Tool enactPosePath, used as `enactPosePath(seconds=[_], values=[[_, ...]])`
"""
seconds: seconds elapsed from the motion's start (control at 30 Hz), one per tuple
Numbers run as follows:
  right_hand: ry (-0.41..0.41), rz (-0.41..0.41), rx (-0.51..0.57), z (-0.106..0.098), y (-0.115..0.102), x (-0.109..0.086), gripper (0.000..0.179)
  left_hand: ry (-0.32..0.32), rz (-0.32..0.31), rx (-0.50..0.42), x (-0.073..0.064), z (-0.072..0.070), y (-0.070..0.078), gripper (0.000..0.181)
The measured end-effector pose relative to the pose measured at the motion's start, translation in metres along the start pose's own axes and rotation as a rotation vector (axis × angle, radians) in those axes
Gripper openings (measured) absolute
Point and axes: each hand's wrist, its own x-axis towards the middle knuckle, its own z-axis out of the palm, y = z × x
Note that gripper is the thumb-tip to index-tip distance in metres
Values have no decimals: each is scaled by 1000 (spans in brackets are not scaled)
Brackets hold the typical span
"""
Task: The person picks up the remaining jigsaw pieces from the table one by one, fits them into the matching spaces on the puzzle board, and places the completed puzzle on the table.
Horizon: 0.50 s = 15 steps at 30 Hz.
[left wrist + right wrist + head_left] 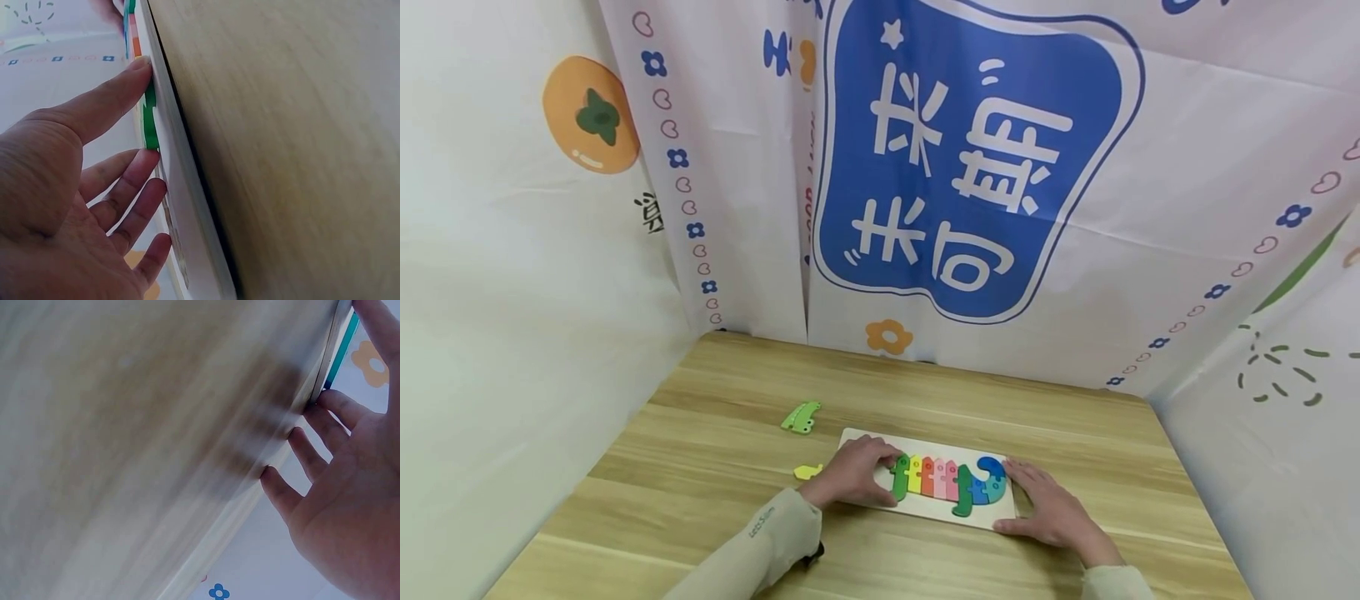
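A pale wooden puzzle board (925, 518) lies on the table, bearing a row of coloured crocodile-shaped pieces. My left hand (855, 471) is over the board's left part, its thumb and forefinger pinching a green puzzle piece (900, 478) at its two ends. In the left wrist view that green piece (150, 122) sits at board level between thumb and fingers. At the board's right end my right hand (1047, 504) holds the short edge, thumb by the near corner and fingers by the far one. Blue tail pieces (992, 490) lie beside its fingers.
Left of the board, a green crocodile-head piece (802, 418) lies on the wooden table (737, 450). A yellow piece (807, 472) lies close to my left wrist, partly hidden by it. Printed cloth (752, 250) walls stand behind and on both sides.
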Motion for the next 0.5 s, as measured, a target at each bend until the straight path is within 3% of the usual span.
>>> enactPosePath(seconds=[0.27, 0.5], values=[[-3, 2, 4, 1, -1, 2, 107, 27, 16, 4, -5, -3, -7, 75], [6, 10, 15, 1, 1, 2, 109, 54, -8, -42, -19, -24, -25, 76]])
